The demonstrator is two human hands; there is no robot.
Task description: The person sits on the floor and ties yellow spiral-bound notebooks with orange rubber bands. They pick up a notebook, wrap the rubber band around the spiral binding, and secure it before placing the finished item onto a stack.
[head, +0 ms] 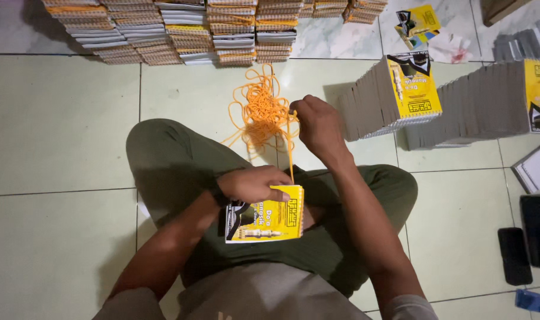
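While my left hand (252, 184) pins the yellow booklet (265, 218), my right hand (318, 125) pinches taut orange string (291, 163); the tangled pile (259, 112) could snag, yanking it loose.

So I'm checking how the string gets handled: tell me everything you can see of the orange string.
The orange string is thin cord, mostly a loose tangled heap on the pale tiled floor ahead of the person's knees. One strand runs taut from the right hand, which pinches it, down to the top edge of the yellow booklet held by the left hand.
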